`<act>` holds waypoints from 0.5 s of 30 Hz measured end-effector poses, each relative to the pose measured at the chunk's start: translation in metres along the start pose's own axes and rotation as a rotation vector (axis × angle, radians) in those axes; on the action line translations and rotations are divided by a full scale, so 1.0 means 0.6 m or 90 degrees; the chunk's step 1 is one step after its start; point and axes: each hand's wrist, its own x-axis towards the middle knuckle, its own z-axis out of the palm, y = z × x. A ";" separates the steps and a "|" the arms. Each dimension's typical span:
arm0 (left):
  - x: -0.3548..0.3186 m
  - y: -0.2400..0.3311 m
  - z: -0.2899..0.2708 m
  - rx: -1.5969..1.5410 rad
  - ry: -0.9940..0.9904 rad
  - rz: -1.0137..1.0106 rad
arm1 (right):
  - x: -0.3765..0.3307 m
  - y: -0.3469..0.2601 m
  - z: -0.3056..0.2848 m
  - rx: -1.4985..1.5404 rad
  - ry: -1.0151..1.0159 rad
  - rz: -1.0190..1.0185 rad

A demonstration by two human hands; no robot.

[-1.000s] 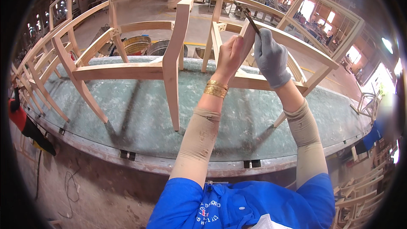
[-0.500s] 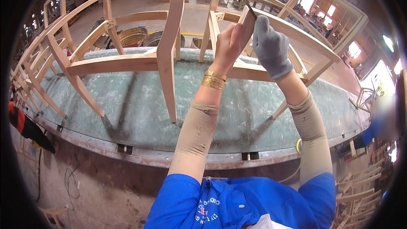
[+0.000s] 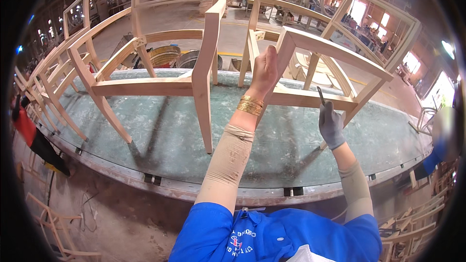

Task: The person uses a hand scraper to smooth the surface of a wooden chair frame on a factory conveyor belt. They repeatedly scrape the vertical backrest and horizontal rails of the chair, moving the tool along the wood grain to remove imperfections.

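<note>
My left hand (image 3: 264,70) is wrapped round the near upright of a bare wooden armchair frame (image 3: 335,53), just below its top corner. Gold bangles circle that wrist, and the hand is ungloved. A grey knitted glove covers my right hand (image 3: 332,125), which is closed on a thin dark strip (image 3: 321,95) whose tip sticks up past the fingers. That strip is too narrow here to tell its kind. My right hand hovers in front of the chair's lower rail, near its right leg, apart from the left hand.
A second chair frame (image 3: 145,89) stands to the left on the green-topped table (image 3: 174,136), with more frames beyond it. Behind the table are round tubs (image 3: 165,57). A person in red and black (image 3: 26,126) is at the far left; a blue-clothed person (image 3: 432,160) is at the right.
My right hand has come down and toward me, away from the top of the chair's upright, bringing the dark strip along. My left hand keeps hold of the upright. The view has shifted slightly.
</note>
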 end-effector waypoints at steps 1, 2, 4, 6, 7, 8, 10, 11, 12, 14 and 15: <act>0.001 0.008 -0.001 -0.007 -0.010 0.003 | -0.007 0.003 -0.005 0.006 -0.008 0.022; 0.002 0.016 0.001 -0.014 -0.020 0.006 | -0.011 0.004 -0.005 0.061 0.007 0.041; 0.011 0.060 0.034 0.006 -0.012 0.110 | -0.017 0.001 -0.017 0.159 0.043 0.086; 0.031 0.085 0.045 0.062 -0.024 0.212 | -0.012 -0.013 -0.028 0.268 0.086 0.105; 0.033 0.090 0.043 0.067 -0.034 0.156 | -0.008 -0.023 -0.035 0.325 0.106 0.113; 0.034 0.093 0.042 0.071 -0.044 0.100 | 0.001 -0.030 -0.043 0.332 0.123 0.111; 0.040 0.087 0.041 0.017 -0.056 0.038 | 0.028 -0.047 -0.060 0.349 0.165 0.113; 0.045 0.078 0.034 -0.040 -0.052 0.034 | 0.046 -0.061 -0.066 0.327 0.195 0.075; 0.045 0.063 0.023 -0.092 -0.045 0.029 | 0.067 -0.077 -0.070 0.308 0.224 0.037; 0.037 0.036 0.006 -0.011 -0.036 0.056 | 0.102 -0.103 -0.072 0.265 0.268 -0.026; 0.036 0.028 0.002 0.027 -0.033 0.069 | 0.119 -0.113 -0.069 0.247 0.281 -0.049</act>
